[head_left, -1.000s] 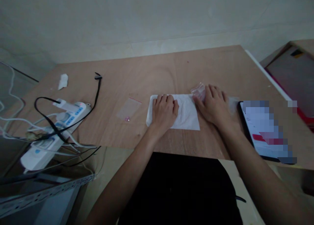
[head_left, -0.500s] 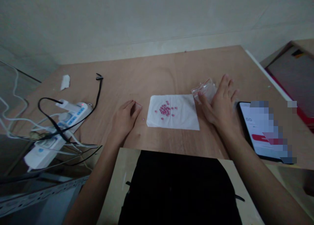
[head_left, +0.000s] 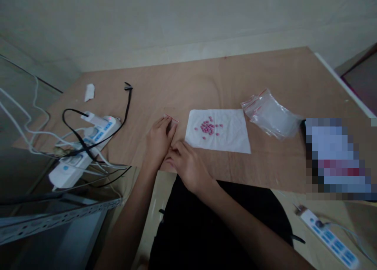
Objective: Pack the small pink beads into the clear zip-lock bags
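Observation:
My left hand [head_left: 160, 138] is curled on the table, closed round a small clear zip bag [head_left: 172, 118] whose red-lined edge shows past the fingertips. Close beside it, my right hand [head_left: 190, 164] has its fingers bent together low over the wood; anything between them is hidden. To the right of both hands, a white paper sheet [head_left: 232, 138] lies flat. A heap of small pink pills or beads [head_left: 207, 127] sits on it, with several scattered around the heap.
Clear zip bags [head_left: 272, 114] lie right of the sheet, beside a phone [head_left: 335, 156] with a blurred screen. At left, a power strip [head_left: 101, 134] is tangled with cables. A scrap of white paper [head_left: 89, 92] lies behind it. Another power strip [head_left: 330, 238] is below the table.
My right hand has come left from beside the clear bags to near my left hand, its spread fingers now bent together. The view has shifted slightly; my left hand keeps its hold.

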The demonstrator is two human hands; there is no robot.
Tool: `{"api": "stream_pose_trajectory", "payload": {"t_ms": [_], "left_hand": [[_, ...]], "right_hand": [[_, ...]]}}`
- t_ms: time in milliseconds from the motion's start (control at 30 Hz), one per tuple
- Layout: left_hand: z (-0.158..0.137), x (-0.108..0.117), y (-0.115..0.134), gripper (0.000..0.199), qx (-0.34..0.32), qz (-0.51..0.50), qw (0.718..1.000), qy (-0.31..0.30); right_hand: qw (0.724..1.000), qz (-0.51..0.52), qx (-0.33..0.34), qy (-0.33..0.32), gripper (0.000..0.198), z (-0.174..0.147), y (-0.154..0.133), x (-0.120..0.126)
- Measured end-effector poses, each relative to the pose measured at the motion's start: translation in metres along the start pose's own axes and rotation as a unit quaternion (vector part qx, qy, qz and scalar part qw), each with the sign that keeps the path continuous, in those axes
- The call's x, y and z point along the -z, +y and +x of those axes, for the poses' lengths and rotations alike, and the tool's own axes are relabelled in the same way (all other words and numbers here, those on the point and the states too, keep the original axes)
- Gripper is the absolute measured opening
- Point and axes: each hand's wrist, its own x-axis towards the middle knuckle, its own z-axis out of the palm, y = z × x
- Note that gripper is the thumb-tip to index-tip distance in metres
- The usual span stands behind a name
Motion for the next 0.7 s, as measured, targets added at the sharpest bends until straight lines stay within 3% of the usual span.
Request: {"api": "stream_pose_trajectory", "payload": {"t_ms": [100,533,700], "left_hand": [[-0.001,-0.003,-0.001,0.03,0.005,-0.008,1.0,0.005],[-0.003,0.0,0.001,0.029,0.033,-0.041,0.999,0.001],[0.0,0.006,0.002,0.028,-0.05,0.054,0.995,-0.064]], "right_hand": [[1.0,-0.01,-0.004,-0.005,0.021,0.001,0.004,-0.009],[1.0,0.006,0.011,0.005,0.021,-0.003,0.01,-0.009],[0.999,0.031,0.01,0.026,0.021,-0.006,0.011,-0.001]]}}
